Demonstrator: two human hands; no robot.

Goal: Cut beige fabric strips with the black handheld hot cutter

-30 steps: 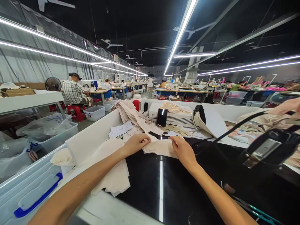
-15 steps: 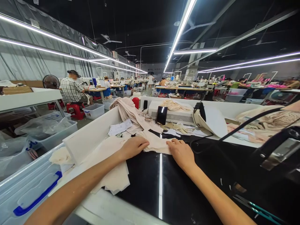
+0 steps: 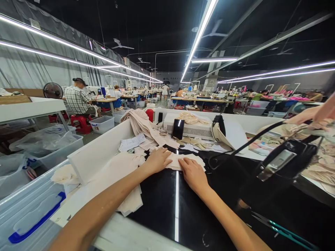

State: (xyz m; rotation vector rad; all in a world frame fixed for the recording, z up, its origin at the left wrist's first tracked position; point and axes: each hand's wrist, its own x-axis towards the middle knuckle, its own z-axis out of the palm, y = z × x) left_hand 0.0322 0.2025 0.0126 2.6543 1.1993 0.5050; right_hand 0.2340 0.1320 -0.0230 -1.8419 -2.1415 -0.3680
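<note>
Pressing down now, I've got both hands on the cloth piece. It's a small beige cut lying on the far part of the black tabletop, right where the bright light streak runs across. My left hand is laid palm-down on the left edge of the piece, fingers stretched out and a little curled at the tips, with nothing pinched that I can see. My right hand is flat as well, fingers reaching forward over the near right part of the piece, not closed round anything. The two hands sit just beside each other, with a strip of cloth showing between them.

Left of my left forearm, a cloth stack of the same beige lies across the white edge of the tabletop. Further left is a clear bin with a blue handle. Beyond the hands I see a paper slip, loose beige scraps, and a white box with a black block upright against it.

To the right, a black tool with a metal plate sits close to the camera, its cable curving back toward the hands. Teal scissors lie at the near right. At the far right edge, another person's hand is over a heap of cloth. Across the aisle, a person in a checked shirt sits on a red stool.
</note>
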